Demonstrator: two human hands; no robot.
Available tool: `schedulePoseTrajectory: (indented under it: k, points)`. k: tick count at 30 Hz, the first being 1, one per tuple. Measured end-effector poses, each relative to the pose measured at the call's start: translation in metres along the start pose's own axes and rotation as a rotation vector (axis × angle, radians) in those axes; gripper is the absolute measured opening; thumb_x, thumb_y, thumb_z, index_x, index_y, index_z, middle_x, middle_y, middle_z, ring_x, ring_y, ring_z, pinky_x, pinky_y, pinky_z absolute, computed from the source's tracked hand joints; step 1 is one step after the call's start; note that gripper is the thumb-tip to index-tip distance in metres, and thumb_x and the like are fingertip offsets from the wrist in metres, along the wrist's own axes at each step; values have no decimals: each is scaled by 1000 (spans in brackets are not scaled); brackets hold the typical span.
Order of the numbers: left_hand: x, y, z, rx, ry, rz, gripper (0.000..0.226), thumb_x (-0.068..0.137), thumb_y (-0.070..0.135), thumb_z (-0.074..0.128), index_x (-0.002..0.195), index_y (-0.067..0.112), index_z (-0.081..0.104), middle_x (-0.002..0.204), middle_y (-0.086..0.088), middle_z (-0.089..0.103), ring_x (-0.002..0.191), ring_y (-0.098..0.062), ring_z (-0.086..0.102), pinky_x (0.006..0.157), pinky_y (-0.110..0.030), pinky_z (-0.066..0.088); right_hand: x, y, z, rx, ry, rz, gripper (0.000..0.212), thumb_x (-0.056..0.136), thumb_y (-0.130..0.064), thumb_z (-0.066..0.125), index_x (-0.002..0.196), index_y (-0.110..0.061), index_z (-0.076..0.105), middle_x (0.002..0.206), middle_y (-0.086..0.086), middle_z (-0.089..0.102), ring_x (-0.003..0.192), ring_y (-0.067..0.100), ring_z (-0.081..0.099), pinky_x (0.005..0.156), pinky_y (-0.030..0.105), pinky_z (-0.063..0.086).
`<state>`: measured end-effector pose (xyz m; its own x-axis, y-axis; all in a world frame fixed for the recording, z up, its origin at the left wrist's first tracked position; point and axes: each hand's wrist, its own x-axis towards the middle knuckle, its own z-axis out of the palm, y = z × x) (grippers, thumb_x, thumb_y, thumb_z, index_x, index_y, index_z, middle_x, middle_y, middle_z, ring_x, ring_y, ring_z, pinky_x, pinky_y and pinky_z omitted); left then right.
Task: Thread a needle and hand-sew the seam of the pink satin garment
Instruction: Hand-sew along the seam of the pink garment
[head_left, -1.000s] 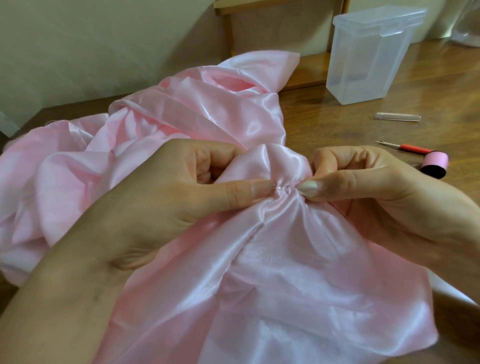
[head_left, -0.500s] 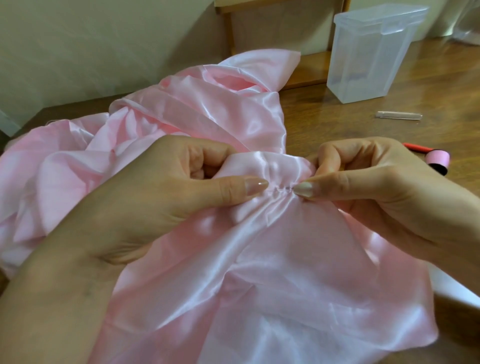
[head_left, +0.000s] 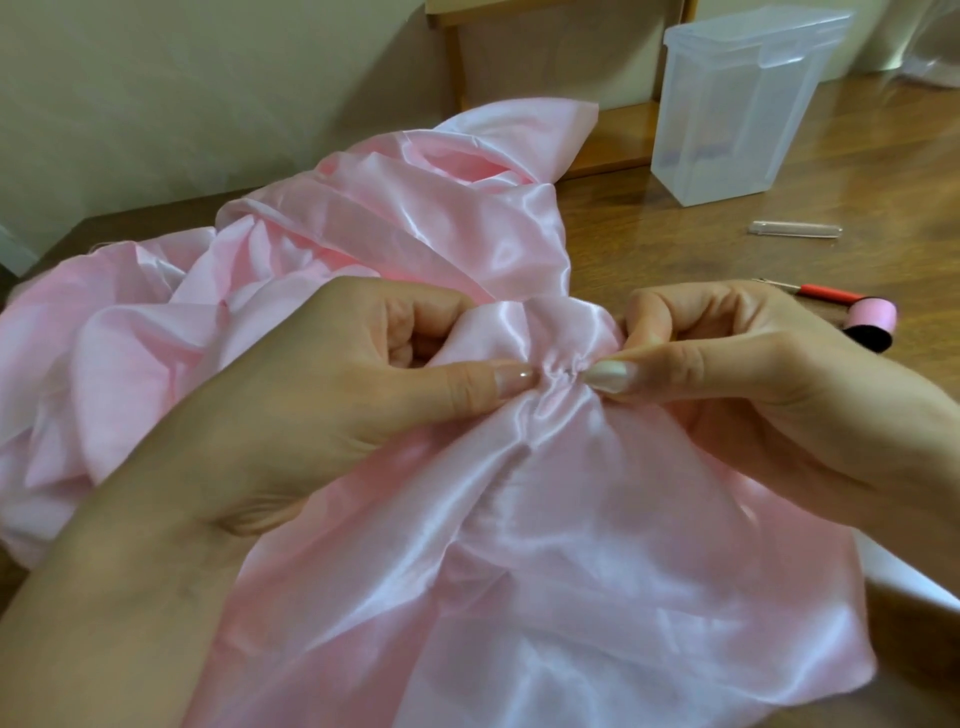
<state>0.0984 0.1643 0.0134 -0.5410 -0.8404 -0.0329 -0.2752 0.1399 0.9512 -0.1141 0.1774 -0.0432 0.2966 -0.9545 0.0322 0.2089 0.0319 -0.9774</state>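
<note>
Head camera, looking down on the sewing: I see both hands meet at a short puckered stretch of seam (head_left: 558, 370) on the pink satin garment (head_left: 571, 545), which lies heaped across the near left part of the wooden tabletop (head_left: 675, 249) and spills over its near edge toward me. The left hand (head_left: 311, 415) pinches a fold of the satin, thumb laid flat on top and the other fingers curled behind it. The right hand (head_left: 779, 389) pinches the cloth at the pucker's other end, thumb against curled forefinger. The two thumb tips face each other with only the gathered seam between them. That gather runs straight across from one thumb to the other, and I judge the coming stitch will travel along that line. A tiny glint shows in the gap beside the right thumbnail; it may be the needle (head_left: 574, 370), but I cannot tell whether the right fingers hold it. The right hand looks the nearer to it, so I would expect that hand to draw or push it while the left keeps the fold steady. Toward the right edge, just beyond the right hand, lie a pink thread spool (head_left: 872, 322) and a red-handled tool (head_left: 826, 294); farther back are a clear tube (head_left: 795, 229) and a plastic box (head_left: 748, 104).
</note>
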Motion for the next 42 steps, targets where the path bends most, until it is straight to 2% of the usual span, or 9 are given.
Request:
schedulePoseTrajectory:
  k: [6,15,18,21,23,27,35,39,42]
  points:
    - [1,1,5,-35,31,-22,18,60,24,71,78,26,77,68,6,72,63,1,66,56,-11,49,3,4,-3,53,-68,49,26,88,12,46,80,-3,65,81,14,65,76,23,63,80,39,53]
    - [0,1,-5,-4,-21,25,17,57,23,83,73,23,77,65,3,71,60,-2,65,56,-13,50,2,-1,-2,27,-60,24,25,86,13,47,77,-3,64,77,13,64,73,23,63,76,38,53]
    - [3,-1,-8,206,1,40,41,55,43,70,88,19,72,72,-9,71,67,-8,65,67,-31,55,0,-5,-1,-27,-32,16,21,85,14,52,78,-3,64,77,12,64,73,22,63,75,36,54]
    - [6,1,-8,309,16,45,53,53,49,65,95,16,65,83,-13,71,69,-14,64,73,-44,53,1,-5,-1,-68,4,12,20,83,13,56,77,-3,64,75,12,64,71,22,62,72,36,54]
    - [7,-1,-8,321,26,52,55,52,49,64,95,15,64,80,-15,70,69,-16,63,72,-44,53,1,-5,-1,-91,15,12,19,82,13,58,76,-4,64,74,12,64,69,21,62,70,35,53]
    - [6,-1,-7,289,6,56,56,52,49,66,96,14,63,76,-11,69,68,-13,61,64,-27,51,1,-6,-1,-114,17,-17,17,80,15,58,78,-1,64,74,14,65,71,23,63,73,37,55]
    - [6,2,-4,324,25,43,56,53,50,66,95,12,64,82,-20,67,69,-19,61,74,-52,52,-3,-8,3,-166,29,-59,14,80,13,61,77,0,64,72,11,66,70,21,64,72,35,56]
    - [6,2,-4,339,33,45,56,55,50,66,95,12,64,81,-19,68,67,-32,65,75,-57,52,-4,-10,4,-185,45,-54,12,80,12,62,78,0,65,72,10,67,70,21,65,73,35,57]
    - [5,1,-4,323,21,31,53,55,48,69,94,13,66,81,-16,69,68,-22,65,72,-51,54,-3,-12,6,-221,58,-43,12,79,11,64,77,-1,65,71,9,68,69,19,65,72,35,56]
